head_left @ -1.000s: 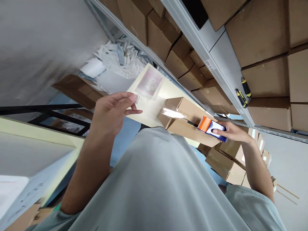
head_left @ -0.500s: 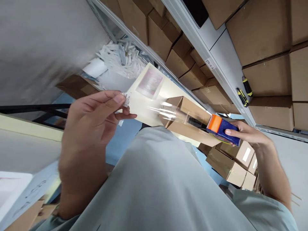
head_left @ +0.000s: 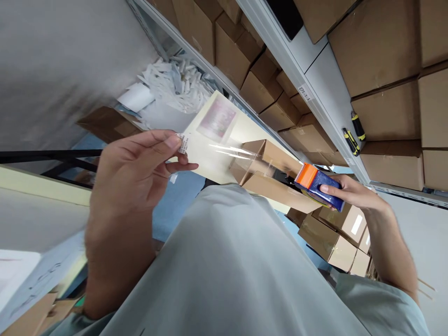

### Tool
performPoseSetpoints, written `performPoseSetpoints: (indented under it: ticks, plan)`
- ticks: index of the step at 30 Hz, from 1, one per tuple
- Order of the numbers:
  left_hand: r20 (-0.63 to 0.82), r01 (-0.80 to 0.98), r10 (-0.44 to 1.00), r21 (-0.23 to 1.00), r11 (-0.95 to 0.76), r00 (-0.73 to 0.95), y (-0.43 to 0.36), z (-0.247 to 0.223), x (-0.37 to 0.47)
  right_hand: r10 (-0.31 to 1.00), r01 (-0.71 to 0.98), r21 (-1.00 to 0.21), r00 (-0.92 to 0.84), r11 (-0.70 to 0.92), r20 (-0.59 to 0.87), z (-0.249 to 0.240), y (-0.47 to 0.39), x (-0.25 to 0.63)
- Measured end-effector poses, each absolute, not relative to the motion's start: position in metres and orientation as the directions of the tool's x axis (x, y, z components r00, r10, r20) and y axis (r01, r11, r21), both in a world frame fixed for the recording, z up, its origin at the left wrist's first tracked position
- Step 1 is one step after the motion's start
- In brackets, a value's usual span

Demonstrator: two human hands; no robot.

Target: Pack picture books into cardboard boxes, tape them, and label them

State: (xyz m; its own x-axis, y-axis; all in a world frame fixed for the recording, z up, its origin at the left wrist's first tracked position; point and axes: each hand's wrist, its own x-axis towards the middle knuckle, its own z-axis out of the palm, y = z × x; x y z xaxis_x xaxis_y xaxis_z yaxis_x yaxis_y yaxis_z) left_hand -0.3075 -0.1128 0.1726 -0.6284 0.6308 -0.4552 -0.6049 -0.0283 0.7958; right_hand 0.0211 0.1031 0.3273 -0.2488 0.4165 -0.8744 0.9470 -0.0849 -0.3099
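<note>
A small white printed label [head_left: 183, 143] is pinched between the thumb and forefinger of my left hand [head_left: 140, 172], at the end of a strip of clear packing tape [head_left: 231, 150]. The strip stretches across to a blue and orange tape dispenser [head_left: 318, 184]. Wrapped around that dispenser is my right hand [head_left: 350, 189], thumb on top. Below the tape, an open cardboard box [head_left: 276, 186] rests on the pale yellow tabletop [head_left: 206, 161]. Whether the tape touches the box I cannot tell.
Shelving [head_left: 280, 51] full of cardboard boxes runs along the far side. Two yellow-black utility knives [head_left: 351, 141] lie on a shelf. White paper scraps [head_left: 178, 84] are heaped at the upper left. More boxes [head_left: 336, 238] are stacked at right. A pinkish printed sheet [head_left: 217, 119] lies on the table.
My right hand and the tape dispenser have shifted slightly left, with the dispenser tilted a little more. My left hand stays almost in place, still pinching the label and tape end.
</note>
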Motion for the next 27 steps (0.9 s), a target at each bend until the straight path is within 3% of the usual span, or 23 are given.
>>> performPoseSetpoints:
  ticks: [6,15,27]
  plan:
    - [-0.466,-0.612,0.636,0.791,-0.013,-0.615,-0.115,0.163,-0.311,0.363,0.937,-0.326,-0.263,-0.125,-0.894,0.316,0.101,0.025]
    - [-0.498,-0.609,0.635,0.791,0.054,-0.590,-0.100,0.116,-0.321,0.373,0.914,-0.405,-0.385,0.026,-0.844,0.291,0.100,0.030]
    - [-0.575,-0.674,0.676,0.722,0.155,-0.460,-0.079,0.073,-0.308,0.282,0.886,-0.463,-0.440,-0.019,-0.853,0.278,0.114,0.058]
